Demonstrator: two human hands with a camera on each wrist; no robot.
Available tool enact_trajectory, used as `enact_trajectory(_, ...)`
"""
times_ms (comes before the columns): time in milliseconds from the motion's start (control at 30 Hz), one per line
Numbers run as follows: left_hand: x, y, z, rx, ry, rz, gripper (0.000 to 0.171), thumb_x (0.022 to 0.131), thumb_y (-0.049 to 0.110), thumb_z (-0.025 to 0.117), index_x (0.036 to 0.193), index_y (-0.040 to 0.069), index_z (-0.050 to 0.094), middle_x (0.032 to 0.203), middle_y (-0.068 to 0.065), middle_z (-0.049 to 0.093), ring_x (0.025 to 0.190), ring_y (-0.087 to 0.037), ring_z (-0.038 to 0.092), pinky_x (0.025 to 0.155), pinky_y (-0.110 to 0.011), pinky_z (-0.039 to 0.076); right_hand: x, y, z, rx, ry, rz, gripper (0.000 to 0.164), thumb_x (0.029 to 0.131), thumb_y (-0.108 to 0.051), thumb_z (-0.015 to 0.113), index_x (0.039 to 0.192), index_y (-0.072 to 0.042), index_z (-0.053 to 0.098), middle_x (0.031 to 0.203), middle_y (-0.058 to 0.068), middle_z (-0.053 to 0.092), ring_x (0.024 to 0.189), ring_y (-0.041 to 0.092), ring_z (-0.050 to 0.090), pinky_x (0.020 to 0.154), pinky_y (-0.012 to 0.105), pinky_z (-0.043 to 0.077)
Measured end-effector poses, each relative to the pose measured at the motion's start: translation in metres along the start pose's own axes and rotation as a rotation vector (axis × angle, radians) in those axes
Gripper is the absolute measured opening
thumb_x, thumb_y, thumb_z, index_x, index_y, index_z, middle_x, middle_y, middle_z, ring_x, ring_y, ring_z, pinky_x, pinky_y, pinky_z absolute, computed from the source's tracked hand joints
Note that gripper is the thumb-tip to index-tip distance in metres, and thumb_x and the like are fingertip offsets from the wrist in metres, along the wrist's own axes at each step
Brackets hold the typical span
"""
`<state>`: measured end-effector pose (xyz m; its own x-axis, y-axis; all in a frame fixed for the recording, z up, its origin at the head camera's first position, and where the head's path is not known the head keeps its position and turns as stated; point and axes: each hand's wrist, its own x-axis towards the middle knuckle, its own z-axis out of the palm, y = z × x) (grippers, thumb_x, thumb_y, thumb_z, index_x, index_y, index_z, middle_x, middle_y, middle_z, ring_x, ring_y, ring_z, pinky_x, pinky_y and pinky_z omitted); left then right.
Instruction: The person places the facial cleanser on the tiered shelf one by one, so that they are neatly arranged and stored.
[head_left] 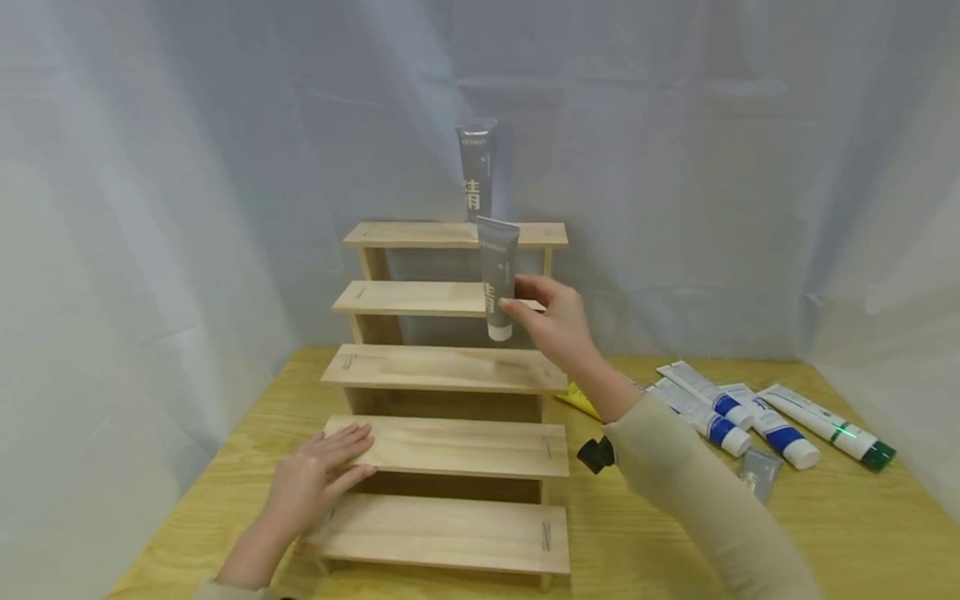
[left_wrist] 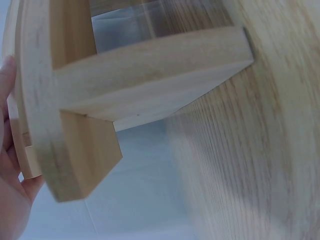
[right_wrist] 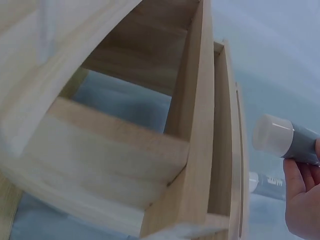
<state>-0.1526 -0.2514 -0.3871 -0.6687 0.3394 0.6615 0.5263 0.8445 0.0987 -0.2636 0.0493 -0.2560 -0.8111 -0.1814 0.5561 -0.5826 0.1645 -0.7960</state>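
Gray tube (head_left: 498, 258) is up in the air in our right hand (head_left: 557, 325), pinched between thumb and fingers near its lower end. It's close to upright with a bit of a lean, white cap (head_left: 499, 332) pointing down, and from the head view it's in front of the upper boards of the wooden stepped rack (head_left: 450, 533). In the right wrist view we see its cap clear of the boards.

Our left hand (head_left: 303, 483) isn't grasping anything: it's just resting, fingers laid over the left end of the rack's second board from the bottom.

Going outward, the rack has five boards stepping up toward the back. On the top one, right of the middle, we've got a second gray tube (head_left: 476, 167) standing cap down.

Over to the right on the worktop (head_left: 225, 517) there's a loose bunch lying around: three white-and-blue tubes (head_left: 772, 425), a white tube with a green cap (head_left: 817, 421), a third gray tube (head_left: 761, 473) partly behind our beige sleeve (head_left: 712, 500), and something yellow (head_left: 579, 400), mostly hidden by our arm. Pale sheeting (head_left: 675, 167) hangs behind everything and down both sides.
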Motion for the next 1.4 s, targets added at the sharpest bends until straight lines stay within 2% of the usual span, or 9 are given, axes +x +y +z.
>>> enact_trajectory(267,0.000,0.003,0.000,-0.010,0.012,0.014,0.040,0.070,0.034,0.070,0.098,0.005,0.068,0.108,-0.005,0.062,0.098,-0.021,0.059,0.084,-0.051,0.043,0.016,-0.001,0.028,0.049,-0.018,-0.002,0.030,0.079,-0.006,0.067,0.106,0.003,0.060,0.098,0.014,0.063,0.090,0.019,0.059,0.075,0.026,0.051)
enact_trajectory(500,-0.001,0.003,0.000,-0.002,-0.001,-0.007,0.040,0.069,0.033,0.070,0.099,0.006,0.068,0.109,-0.004,0.061,0.099,-0.020,0.058,0.086,-0.051,0.042,0.028,-0.004,0.052,0.039,-0.022,-0.009,0.031,0.079,-0.008,0.067,0.107,0.002,0.060,0.099,0.012,0.063,0.091,0.017,0.059,0.076,0.024,0.050)
enact_trajectory(733,-0.001,0.003,0.000,0.006,0.001,0.001,0.040,0.069,0.033,0.070,0.098,0.005,0.068,0.108,-0.005,0.062,0.098,-0.021,0.058,0.085,-0.051,0.042,0.038,-0.004,0.071,0.010,-0.018,-0.016,0.030,0.080,-0.010,0.066,0.107,0.001,0.061,0.098,0.011,0.064,0.090,0.015,0.059,0.074,0.021,0.050)
enact_trajectory(1133,0.000,0.005,0.003,0.014,-0.023,-0.001,0.041,0.072,0.035,0.068,0.100,0.005,0.067,0.109,-0.005,0.061,0.100,-0.021,0.057,0.087,-0.050,0.041,0.052,-0.003,0.081,-0.053,0.036,-0.031,0.027,0.080,-0.010,0.066,0.104,0.001,0.061,0.096,0.011,0.065,0.087,0.016,0.060,0.074,0.020,0.049)
enact_trajectory(1400,0.001,0.005,0.003,0.000,-0.032,0.002,0.041,0.072,0.033,0.069,0.101,0.004,0.067,0.109,-0.006,0.061,0.101,-0.022,0.057,0.086,-0.051,0.041,0.062,0.000,0.085,-0.098,0.032,-0.014,0.028,0.081,-0.010,0.065,0.106,0.001,0.061,0.099,0.011,0.064,0.089,0.016,0.060,0.078,0.019,0.047)
